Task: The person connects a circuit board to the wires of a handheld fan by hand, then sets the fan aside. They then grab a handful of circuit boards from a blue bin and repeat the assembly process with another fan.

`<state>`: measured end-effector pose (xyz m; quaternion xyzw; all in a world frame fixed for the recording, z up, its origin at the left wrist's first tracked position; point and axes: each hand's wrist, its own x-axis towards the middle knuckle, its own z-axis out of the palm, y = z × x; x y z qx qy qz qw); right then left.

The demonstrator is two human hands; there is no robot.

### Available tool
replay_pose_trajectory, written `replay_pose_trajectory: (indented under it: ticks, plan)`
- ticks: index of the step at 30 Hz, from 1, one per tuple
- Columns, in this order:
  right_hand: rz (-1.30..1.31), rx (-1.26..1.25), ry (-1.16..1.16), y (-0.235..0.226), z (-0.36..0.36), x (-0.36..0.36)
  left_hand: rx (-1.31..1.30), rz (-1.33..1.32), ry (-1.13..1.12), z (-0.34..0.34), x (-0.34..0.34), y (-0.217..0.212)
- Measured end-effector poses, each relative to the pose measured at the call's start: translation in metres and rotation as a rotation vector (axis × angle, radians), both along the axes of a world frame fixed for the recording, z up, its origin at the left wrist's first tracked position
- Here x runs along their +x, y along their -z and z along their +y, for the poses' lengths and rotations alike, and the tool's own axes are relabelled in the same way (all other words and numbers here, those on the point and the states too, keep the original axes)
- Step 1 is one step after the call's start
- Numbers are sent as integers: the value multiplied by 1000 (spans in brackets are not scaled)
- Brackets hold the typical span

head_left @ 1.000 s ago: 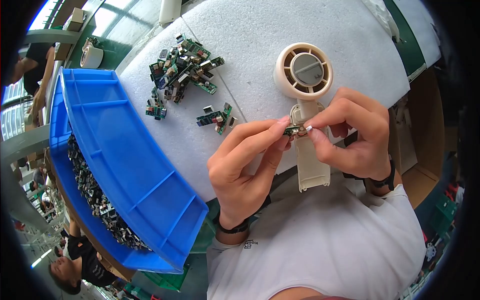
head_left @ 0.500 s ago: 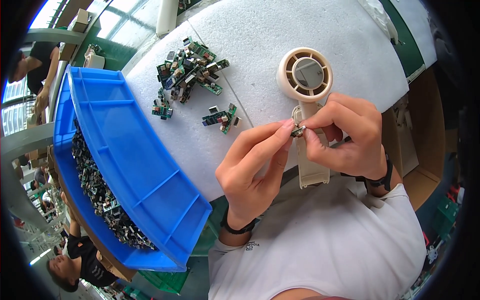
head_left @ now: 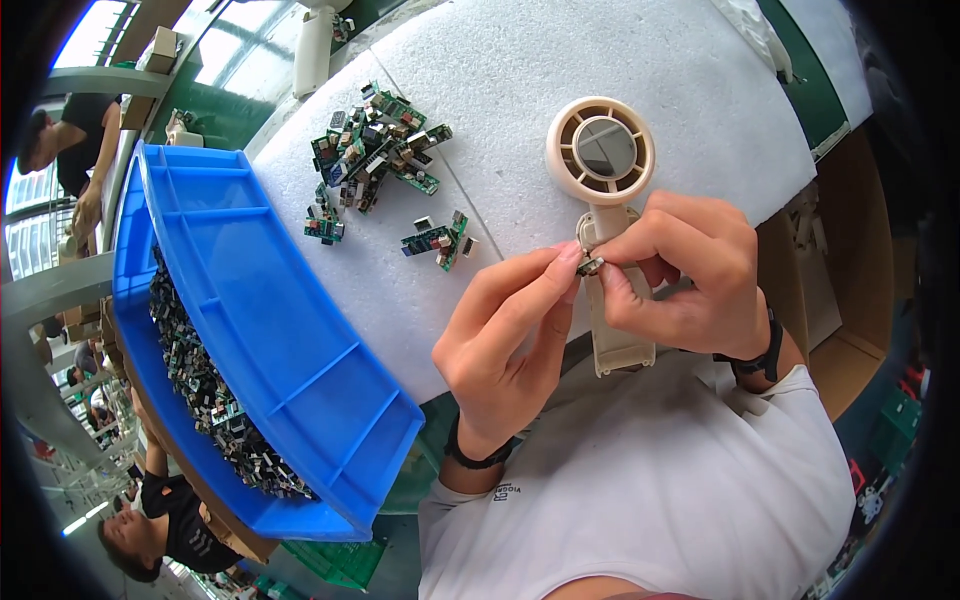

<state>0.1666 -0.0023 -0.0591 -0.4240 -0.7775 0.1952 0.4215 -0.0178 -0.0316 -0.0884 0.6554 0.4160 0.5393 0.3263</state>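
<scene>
A cream handheld fan [head_left: 557, 165] lies on the white foam sheet, its round head away from me and its open handle shell [head_left: 618, 335] pointing toward me. Over the upper part of that shell, my left hand [head_left: 505, 345] pinches a small circuit board [head_left: 590, 267] between thumb and fingertips. My right hand [head_left: 690, 275] pinches the same board from the other side, with its other fingers curled beside the fan's neck. The fingertips cover most of the board, so how it sits against the shell is hidden.
A heap of circuit boards [head_left: 375, 150] and a smaller cluster [head_left: 440, 240] lie on the foam sheet [head_left: 500, 60]. At the left stands a blue bin [head_left: 270, 300] with many small boards inside. A cardboard box [head_left: 850, 270] is at the right. Other people are beyond the bin.
The fan has shifted slightly left in the picture. Both hands stay pinched on the circuit board, which shows little movement against the shell.
</scene>
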Motion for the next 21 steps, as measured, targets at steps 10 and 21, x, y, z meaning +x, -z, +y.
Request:
replay_pose_trajectory:
  ticks: [10,21]
  plan:
    - [17,-27,-6,-6,-2,0,191,193,-151,-3,11,0]
    - [99,-54,41,-6,-7,-10,366,380,-229,-10,14,7]
